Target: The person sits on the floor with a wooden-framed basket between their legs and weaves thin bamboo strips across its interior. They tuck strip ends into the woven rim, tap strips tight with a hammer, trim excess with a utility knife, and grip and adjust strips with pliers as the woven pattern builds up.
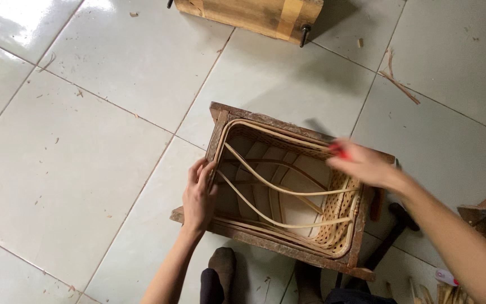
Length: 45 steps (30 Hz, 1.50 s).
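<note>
Head view: a person sits on a tiled floor (85,141), looking down at a wooden frame (361,225) with a woven basket (341,225) seated inside it.
Basket: between the two hands, just ahead of the feet (223,262); its woven wall already fills the frame.
Strips (265,186): several loose pale ones bow across the open middle, not yet fixed down, so the inner work looks unfinished.
Left hand (199,197): fingers curled over the frame's left edge, grasping it.
Right hand (361,163): blurred at the far right corner; something red shows at the fingers, but I cannot tell the grip.
Hammer (392,236): on the floor right of the frame.
Wooden block (248,14): top edge.
Packages, labels: none legible; a small white-and-red object (446,277) lies lower right.
</note>
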Motion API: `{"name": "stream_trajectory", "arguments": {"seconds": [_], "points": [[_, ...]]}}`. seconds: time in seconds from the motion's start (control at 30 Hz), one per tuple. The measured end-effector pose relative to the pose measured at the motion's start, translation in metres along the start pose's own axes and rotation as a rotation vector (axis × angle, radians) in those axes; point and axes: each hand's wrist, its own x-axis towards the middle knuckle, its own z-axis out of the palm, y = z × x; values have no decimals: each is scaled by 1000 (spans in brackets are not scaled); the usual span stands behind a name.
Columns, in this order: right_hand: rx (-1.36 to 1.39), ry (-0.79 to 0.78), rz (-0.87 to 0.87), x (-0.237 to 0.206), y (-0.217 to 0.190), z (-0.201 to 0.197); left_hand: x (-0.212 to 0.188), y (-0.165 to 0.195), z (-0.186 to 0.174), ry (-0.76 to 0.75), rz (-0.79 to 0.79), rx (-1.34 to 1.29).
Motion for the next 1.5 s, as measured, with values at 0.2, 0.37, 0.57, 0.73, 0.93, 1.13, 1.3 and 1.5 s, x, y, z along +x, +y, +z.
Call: {"name": "stream_trajectory", "arguments": {"seconds": [0.2, 0.37, 0.57, 0.73, 0.93, 1.13, 1.3, 1.5], "points": [[-77, -267, -50, 88, -71, 75, -4, 10, -6, 114, 55, 54], [-126, -302, -23, 109, -100, 89, -4, 7, -3, 105, 78, 102], [-321, -231, -200, 111, -118, 92, -6, 3, -2, 122, 101, 97], [-462, -284, -168, 113, -129, 85, -6, 0, 0, 133, 119, 101], [-540, -333, -86, 116, -146, 74, -6, 0, 3, 143, 116, 109], [-432, -382, 70, 113, -152, 74, -5, -2, 1, 130, 116, 93], [-432, -317, -1, 107, -149, 77, -7, -5, 3, 132, 133, 107], [-484, -313, 18, 101, -157, 73, -7, -7, 7, 145, 140, 132]]}}
